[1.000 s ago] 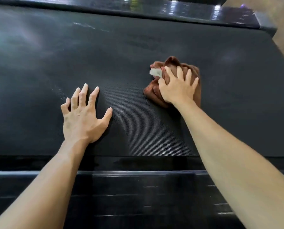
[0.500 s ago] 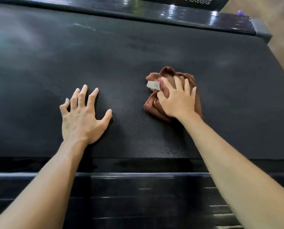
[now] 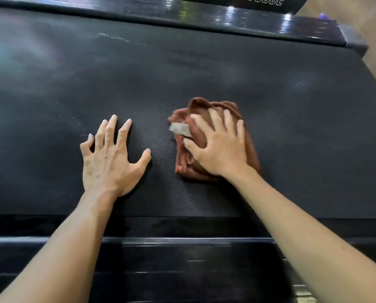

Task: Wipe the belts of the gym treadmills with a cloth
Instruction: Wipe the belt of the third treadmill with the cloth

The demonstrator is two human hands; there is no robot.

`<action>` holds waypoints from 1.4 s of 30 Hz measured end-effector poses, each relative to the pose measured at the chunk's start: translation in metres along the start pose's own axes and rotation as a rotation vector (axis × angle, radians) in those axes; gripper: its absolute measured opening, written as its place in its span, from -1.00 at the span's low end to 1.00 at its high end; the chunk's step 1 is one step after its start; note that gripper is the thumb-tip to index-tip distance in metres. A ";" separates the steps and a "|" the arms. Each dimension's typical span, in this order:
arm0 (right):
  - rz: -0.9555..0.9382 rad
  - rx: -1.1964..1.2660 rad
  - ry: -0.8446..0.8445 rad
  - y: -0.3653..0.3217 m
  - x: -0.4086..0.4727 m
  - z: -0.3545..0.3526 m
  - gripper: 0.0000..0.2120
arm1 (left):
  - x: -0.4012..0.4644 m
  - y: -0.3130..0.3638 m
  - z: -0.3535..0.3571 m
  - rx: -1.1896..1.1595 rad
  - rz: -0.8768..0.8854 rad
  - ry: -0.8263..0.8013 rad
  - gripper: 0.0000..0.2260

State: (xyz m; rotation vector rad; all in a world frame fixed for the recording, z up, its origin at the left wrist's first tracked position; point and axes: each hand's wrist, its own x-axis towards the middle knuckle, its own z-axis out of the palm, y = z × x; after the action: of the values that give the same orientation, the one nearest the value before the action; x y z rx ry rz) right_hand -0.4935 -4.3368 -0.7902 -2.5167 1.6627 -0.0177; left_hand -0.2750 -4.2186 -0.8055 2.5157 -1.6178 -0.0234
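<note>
Soft brown cloth (image 3: 183, 160) pressed on the treadmill belt (image 3: 292, 127).
Right hand (image 3: 219, 147) presses on top, fingers spread, not clamped; the cloth looks light and bunches easily. Left hand (image 3: 110, 160) lies flat beside it.

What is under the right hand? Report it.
The right hand presses a crumpled reddish-brown cloth with a pale tag onto the black textured treadmill belt. The cloth's middle is hidden.

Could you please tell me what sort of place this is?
Probably a gym, though little else shows: a wide, textured black treadmill belt, its glossy side rail, and a model marking above it.
</note>
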 end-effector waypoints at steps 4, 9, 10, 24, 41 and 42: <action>0.317 0.047 -0.040 0.023 0.045 -0.012 -0.23 | -0.001 0.000 0.001 0.006 0.004 0.003 -0.19; 0.173 0.073 -0.123 -0.016 0.129 -0.020 -0.32 | 0.000 -0.001 -0.001 0.006 0.003 -0.011 -0.19; 0.110 0.075 -0.142 -0.028 0.133 -0.018 -0.33 | 0.000 -0.001 -0.001 0.008 0.003 -0.010 -0.19; 0.282 0.102 -0.030 0.034 0.069 -0.014 -0.40 | 0.001 0.000 -0.001 0.007 0.011 -0.012 -0.19; 0.167 0.107 -0.043 0.017 0.132 -0.017 -0.44 | 0.002 0.001 -0.003 0.006 0.015 -0.020 -0.18; 0.269 0.112 -0.038 0.033 0.133 -0.019 -0.43 | 0.002 0.001 -0.002 0.007 0.016 -0.017 -0.18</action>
State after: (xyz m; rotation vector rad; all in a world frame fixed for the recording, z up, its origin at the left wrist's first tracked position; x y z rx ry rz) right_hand -0.4726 -4.4728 -0.7827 -2.1826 1.9123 -0.0356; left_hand -0.2750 -4.2202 -0.8029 2.5144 -1.6464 -0.0375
